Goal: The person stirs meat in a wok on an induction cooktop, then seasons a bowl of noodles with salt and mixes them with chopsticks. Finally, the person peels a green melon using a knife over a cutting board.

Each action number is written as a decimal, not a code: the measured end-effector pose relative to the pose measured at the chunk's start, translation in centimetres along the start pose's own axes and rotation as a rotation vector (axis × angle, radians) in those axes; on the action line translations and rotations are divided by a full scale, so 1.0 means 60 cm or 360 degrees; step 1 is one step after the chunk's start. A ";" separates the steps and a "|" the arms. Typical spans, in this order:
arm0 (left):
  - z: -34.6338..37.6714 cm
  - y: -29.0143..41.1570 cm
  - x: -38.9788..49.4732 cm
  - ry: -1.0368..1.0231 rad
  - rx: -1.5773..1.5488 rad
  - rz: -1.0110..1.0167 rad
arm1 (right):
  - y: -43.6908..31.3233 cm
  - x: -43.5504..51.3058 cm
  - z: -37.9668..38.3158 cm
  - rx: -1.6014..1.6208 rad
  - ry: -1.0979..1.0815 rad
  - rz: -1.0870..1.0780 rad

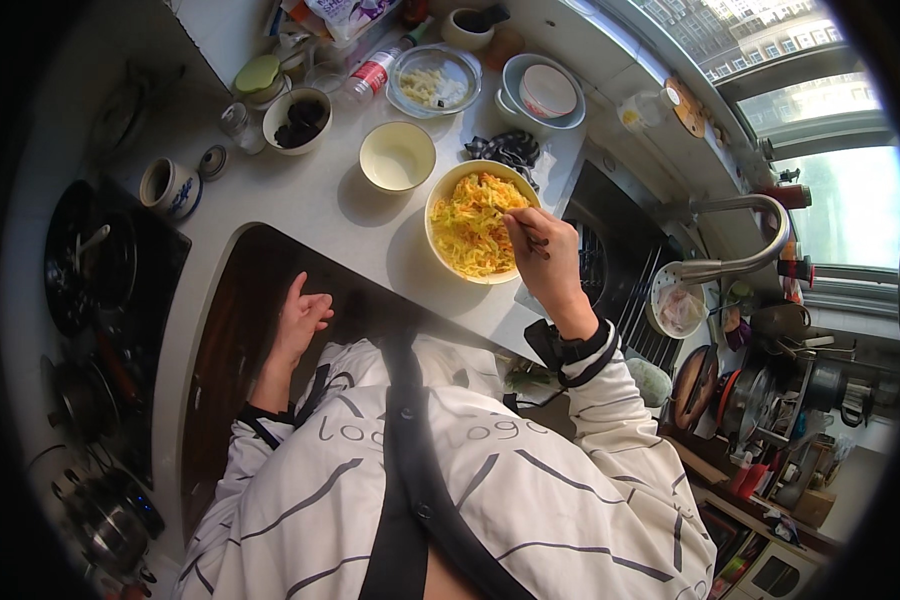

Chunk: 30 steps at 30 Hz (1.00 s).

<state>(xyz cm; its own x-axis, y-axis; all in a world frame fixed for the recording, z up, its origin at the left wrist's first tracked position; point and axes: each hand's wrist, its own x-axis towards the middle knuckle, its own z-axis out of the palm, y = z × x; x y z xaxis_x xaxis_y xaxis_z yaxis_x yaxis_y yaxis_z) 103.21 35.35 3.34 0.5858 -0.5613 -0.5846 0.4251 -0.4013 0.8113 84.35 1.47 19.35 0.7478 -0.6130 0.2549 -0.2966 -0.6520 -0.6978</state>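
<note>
A pale yellow bowl [432,238] on the counter is full of shredded yellow and orange vegetables [476,221]. Over its right side, my right hand [549,251] grips what look like chopsticks [541,246]; their dark ends poke out of my fist. The lower part is hidden by the hand and the shreds. My left hand [300,322] hangs in the air in front of the counter edge, fingers apart, holding nothing. An empty pale bowl [397,157] stands just behind and left of the full one. Beside it, a white bowl [279,133] contains dark pieces, perhaps wood ear fungus.
A glass dish [469,97] with chopped pale food, stacked bowls [579,112] and a crumpled checked cloth [514,148] sit behind. The sink [630,225] with a steel faucet [772,244] lies to the right. A wok [64,270] rests on the hob at left.
</note>
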 end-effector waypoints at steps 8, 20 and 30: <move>0.038 0.025 0.015 -0.0176 0.0174 -0.0008 | 0.018 0.023 -0.100 0.0745 -0.0128 0.0591; 0.241 0.122 0.112 -0.0695 0.0608 0.0321 | 0.234 -0.006 -0.033 0.1231 0.0247 0.1191; 0.254 0.099 0.122 -0.0441 0.0676 0.0379 | 0.312 -0.055 -0.041 0.1951 0.0326 0.1486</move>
<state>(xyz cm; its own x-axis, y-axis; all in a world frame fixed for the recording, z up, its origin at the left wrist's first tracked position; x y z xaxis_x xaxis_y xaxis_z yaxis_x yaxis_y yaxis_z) 99.51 17.84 3.94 0.4042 -0.8181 -0.4090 -0.0458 -0.4647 0.8843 74.87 -9.79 7.08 0.4598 -0.6941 -0.5539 0.1318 0.6702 -0.7304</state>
